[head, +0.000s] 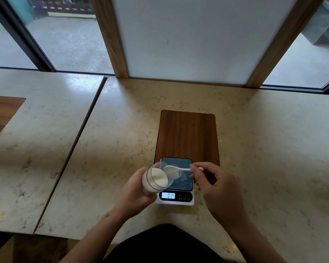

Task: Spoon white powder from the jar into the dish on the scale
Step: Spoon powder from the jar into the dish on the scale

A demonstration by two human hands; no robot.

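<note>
My left hand [135, 188] grips a clear jar [156, 178] of white powder, tilted with its mouth toward the right over the scale's left edge. My right hand [215, 185] pinches the handle of a small white spoon [176, 169], whose bowl hovers just past the jar's mouth. A clear shallow dish [176, 175] sits on the dark platform of the white digital scale [184, 184], partly behind the jar and spoon. The scale's lit display [168, 195] shows digits. Whether the spoon carries powder is hard to tell.
A dark wooden board [187, 135] is inlaid in the marble counter [122, 141] just behind the scale. A seam [80, 133] splits the counter on the left, where another wooden inlay [0, 114] lies. A white panel with wooden frame [188, 38] and windows stand behind.
</note>
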